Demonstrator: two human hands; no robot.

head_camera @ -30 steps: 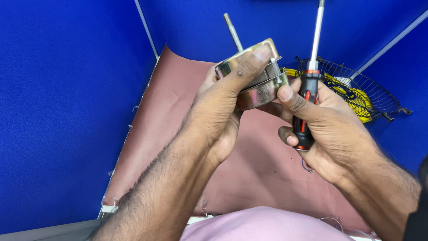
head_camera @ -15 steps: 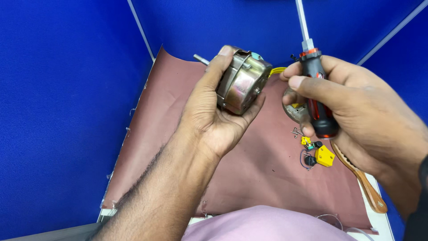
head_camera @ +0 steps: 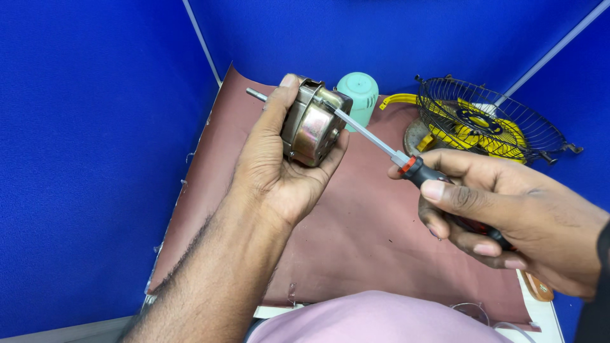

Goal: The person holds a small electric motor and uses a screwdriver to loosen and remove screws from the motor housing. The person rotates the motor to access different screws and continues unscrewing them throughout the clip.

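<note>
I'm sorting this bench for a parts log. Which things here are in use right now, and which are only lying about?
In use:
- metal motor housing, gripped in the left hand
- screwdriver, held in the right hand, tip at the housing's edge

Lying about:
- wire fan guard with yellow blades
- mint green cap
- wooden handle at the mat's edge
- maroon mat underneath

The left hand [head_camera: 279, 171] holds a small motor [head_camera: 312, 124] up over the mat [head_camera: 356, 235]. To the right, the right hand [head_camera: 508, 216] holds a screwdriver [head_camera: 406, 164], and its tip touches the motor. Behind the motor a cup [head_camera: 359, 92] stands on the mat. A wire fan cage [head_camera: 489, 121] lies to the right of the cup, behind the right hand.
</note>
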